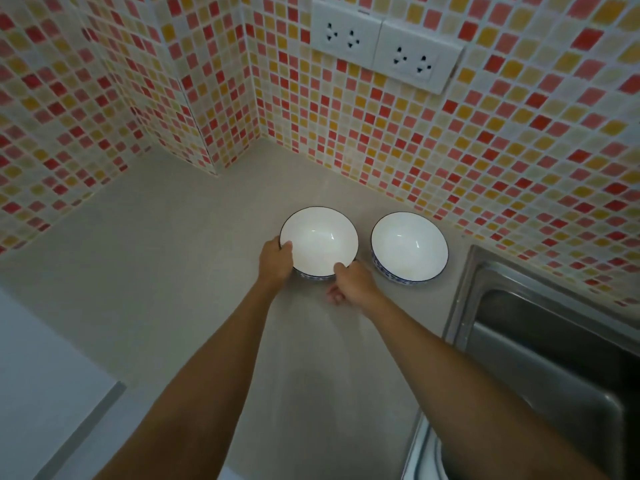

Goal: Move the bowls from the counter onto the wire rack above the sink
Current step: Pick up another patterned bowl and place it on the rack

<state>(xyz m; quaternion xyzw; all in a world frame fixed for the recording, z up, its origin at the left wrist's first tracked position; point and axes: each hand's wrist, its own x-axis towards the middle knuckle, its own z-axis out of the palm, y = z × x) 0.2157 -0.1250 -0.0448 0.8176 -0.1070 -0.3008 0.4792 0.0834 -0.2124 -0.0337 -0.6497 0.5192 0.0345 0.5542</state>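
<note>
Two white bowls sit side by side on the counter, left of the sink. Left hand and right hand both grip the far bowl; the near bowl sits untouched

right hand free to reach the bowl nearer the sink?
Probably yes. The right hand sits at the left bowl, thumb on its rim; the right bowl stands just beside it, with only bare counter between.

We are in a home kitchen: a pale counter runs into a corner walled with red, pink and yellow mosaic tiles. A stainless steel sink is set into it, and two white wall sockets sit above.
</note>
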